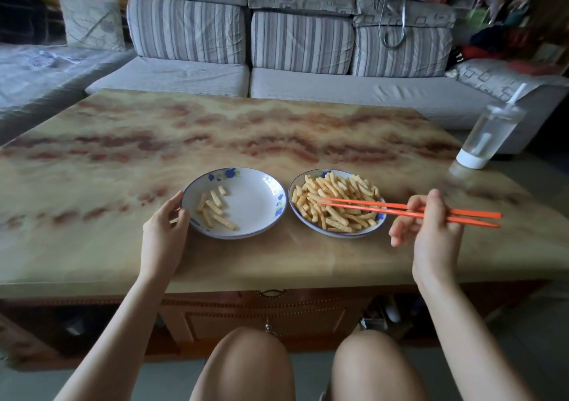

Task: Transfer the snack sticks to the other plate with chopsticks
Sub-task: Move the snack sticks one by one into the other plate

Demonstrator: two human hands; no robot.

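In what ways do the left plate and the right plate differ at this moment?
The left plate holds only a few snack sticks; the right plate is heaped with them. The left hand holds the left plate's rim; no hand touches the right plate. The orange chopsticks in the right hand reach over the right plate, not the left plate. Both are white with blue flowers on the rim.

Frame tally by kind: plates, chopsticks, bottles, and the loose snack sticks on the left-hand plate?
White plates with blue flowers: 2
Orange chopsticks: 2
Clear plastic bottle with white base: 1
Yellow crinkled snack sticks on left plate: 6
Total: 11, heap on the right plate left uncounted.
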